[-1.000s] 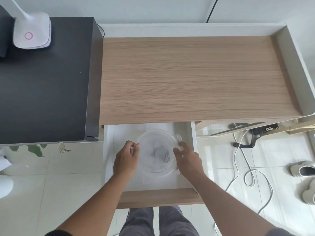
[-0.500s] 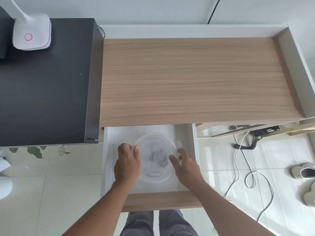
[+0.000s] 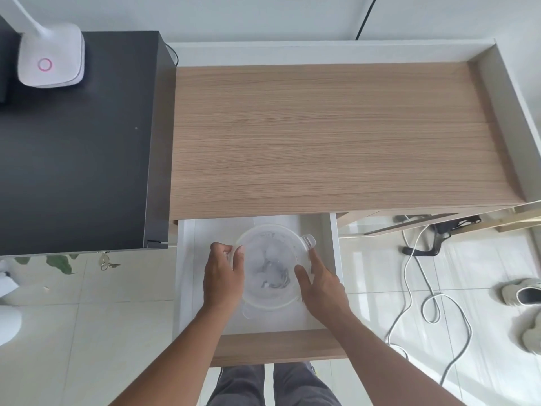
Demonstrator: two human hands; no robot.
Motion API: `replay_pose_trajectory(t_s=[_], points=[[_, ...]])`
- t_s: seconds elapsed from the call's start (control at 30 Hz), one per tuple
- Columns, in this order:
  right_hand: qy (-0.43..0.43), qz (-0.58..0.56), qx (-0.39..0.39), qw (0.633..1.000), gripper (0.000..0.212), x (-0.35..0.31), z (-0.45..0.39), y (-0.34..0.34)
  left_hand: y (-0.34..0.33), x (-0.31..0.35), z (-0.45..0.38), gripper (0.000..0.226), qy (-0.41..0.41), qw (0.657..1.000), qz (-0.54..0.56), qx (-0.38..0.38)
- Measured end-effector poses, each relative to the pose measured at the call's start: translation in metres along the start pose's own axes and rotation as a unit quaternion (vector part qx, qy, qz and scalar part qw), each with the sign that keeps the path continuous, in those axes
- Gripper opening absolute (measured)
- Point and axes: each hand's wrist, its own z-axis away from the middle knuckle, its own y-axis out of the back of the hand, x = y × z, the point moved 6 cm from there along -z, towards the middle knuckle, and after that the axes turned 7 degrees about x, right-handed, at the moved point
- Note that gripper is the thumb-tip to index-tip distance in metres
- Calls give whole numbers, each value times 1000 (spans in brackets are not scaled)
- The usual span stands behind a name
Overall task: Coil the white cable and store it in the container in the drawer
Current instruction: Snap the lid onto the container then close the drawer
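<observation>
— Where is the white cable [image 3: 270, 281]?

— It lies bundled inside the round translucent container [image 3: 270, 269], seen only as a blurred pale tangle through the plastic lid, low in the container's middle. The container sits on the floor of the open drawer [image 3: 333, 259], roughly midway between the drawer's side walls.

— And the fingers, relative to that container?

— The left hand [image 3: 224, 278] is on the container's left edge: its thumb lies over the lid's rim and its curled fingers wrap the outside of that rim, so it grips the container. The right hand [image 3: 320, 284] is on the container's right edge, with its thumb laid on the lid and its straighter fingers along the outer rim, pointing toward a small lid tab [image 3: 308, 240] at the container's far right. The cable lies between the two thumbs, under the lid, and neither hand touches it.

— What surrounds the container?

— Beyond it, the wooden desktop [image 3: 336, 136] overhangs the drawer. To the container's far left is a black cabinet [image 3: 79, 148] bearing a white lamp base [image 3: 51, 55]. To its right, on the tiled floor, a second white cable [image 3: 433, 303] loops, with pale shoes [image 3: 524, 293] further out. Nearer than the container, the drawer's wooden front [image 3: 278, 345] sits above the person's grey trousers [image 3: 273, 385].
</observation>
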Motion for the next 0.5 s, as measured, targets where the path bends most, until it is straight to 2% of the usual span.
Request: replay_pose_trajectory(t_s=[0.17,0.33,0.5], points=[[-13,-25,-38,999,65,-1,-8,-2,-1,-4,1,21,29,998,52,-28],[-48,-88,-52,994,56,6,-5,-2,4,-12,1,33,56,992,100,-50],[-90,-35,-56,994,57,11,-5,-1,6,-10,-7,24,41,994,76,-61]])
